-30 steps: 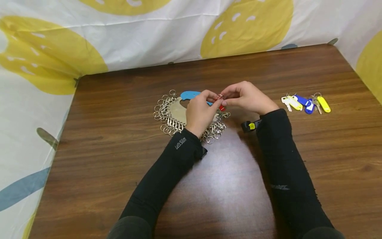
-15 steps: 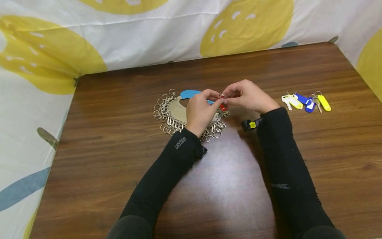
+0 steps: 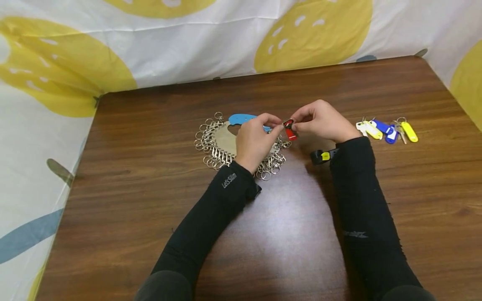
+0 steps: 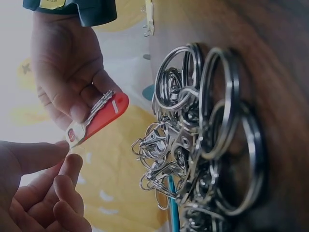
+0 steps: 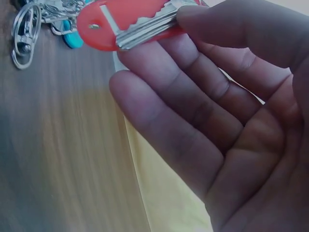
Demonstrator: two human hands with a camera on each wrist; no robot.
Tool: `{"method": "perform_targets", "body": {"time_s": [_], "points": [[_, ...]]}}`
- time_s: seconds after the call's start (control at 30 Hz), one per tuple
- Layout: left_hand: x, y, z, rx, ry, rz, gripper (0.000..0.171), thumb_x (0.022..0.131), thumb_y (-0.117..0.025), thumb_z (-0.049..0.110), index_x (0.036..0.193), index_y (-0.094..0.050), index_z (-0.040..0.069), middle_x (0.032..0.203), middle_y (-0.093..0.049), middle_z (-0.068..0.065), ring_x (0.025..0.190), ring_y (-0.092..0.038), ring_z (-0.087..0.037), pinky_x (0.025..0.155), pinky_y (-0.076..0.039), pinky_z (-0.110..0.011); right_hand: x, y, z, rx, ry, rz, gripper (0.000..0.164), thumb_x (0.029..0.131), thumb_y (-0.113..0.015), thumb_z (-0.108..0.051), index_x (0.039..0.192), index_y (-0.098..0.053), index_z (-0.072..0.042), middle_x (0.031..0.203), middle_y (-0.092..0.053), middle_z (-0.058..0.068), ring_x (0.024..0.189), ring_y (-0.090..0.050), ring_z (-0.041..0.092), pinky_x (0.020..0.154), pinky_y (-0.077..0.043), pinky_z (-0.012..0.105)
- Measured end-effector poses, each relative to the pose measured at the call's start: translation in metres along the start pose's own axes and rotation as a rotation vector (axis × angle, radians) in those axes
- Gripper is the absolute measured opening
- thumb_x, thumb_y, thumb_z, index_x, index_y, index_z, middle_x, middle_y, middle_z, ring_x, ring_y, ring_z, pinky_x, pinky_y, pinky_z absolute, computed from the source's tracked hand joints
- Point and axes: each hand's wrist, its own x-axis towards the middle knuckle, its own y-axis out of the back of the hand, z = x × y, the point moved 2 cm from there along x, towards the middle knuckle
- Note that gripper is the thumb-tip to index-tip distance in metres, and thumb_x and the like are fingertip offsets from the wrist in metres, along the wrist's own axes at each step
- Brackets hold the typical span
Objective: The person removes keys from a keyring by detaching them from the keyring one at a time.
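Both hands meet above the table around a red key tag with a silver key lying against it. My right hand pinches the key and tag; in the right wrist view its thumb presses on the key's blade. With thumb and forefinger, my left hand pinches the end by the key's head; the ring there is mostly hidden. Beneath and beside the left hand lies a metal key-holder plate with a blue handle. Its curved edge bears several snap hooks with split rings, partly hidden by the left hand.
To the right on the wooden table lie loose keys with tags, among them a yellow tag and a blue tag. A patterned white and yellow cloth hangs behind the table.
Both hands have shifted slightly right, the right hand more, so their fingertips stand farther apart. The red tag has moved right with them and turned, now showing more below the fingers.
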Motion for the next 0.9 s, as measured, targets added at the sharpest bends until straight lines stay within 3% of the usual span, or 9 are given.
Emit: {"method": "perform_targets", "body": {"time_s": [0.47,0.8,0.9], "points": [[-0.001,0.0,0.001,0.035,-0.018,-0.001,0.016,0.09,-0.064,0.031,0.101,-0.072,0.022,0.092,-0.073,0.007,0.052,-0.05,-0.008,0.044,-0.026,-0.021,-0.006,0.011,0.012,-0.025,-0.057,0.056,0.016,0.086,-0.066,-0.014,0.098,-0.073,-0.007,0.088,-0.073,0.001,0.08,-0.061,0.008,0.072,-0.047,0.021],[-0.003,-0.001,0.001,0.037,-0.027,0.009,0.016,0.09,-0.064,0.03,0.1,-0.072,0.022,0.091,-0.072,0.006,0.053,-0.05,-0.008,0.046,-0.026,-0.022,-0.036,0.046,0.039,0.08,-0.182,0.154,0.029,0.087,-0.068,-0.021,0.109,-0.068,-0.001,0.081,-0.07,-0.015,0.079,-0.068,0.011,0.073,-0.052,0.022],[-0.002,0.0,-0.001,0.046,-0.024,0.006,0.015,0.09,-0.064,0.031,0.1,-0.072,0.022,0.091,-0.072,0.007,0.053,-0.051,-0.008,0.046,-0.027,-0.022,-0.043,0.054,0.046,0.11,-0.191,0.191,0.03,0.086,-0.069,-0.022,0.109,-0.068,-0.003,0.081,-0.07,-0.017,0.076,-0.066,0.007,0.068,-0.051,0.02]]}}
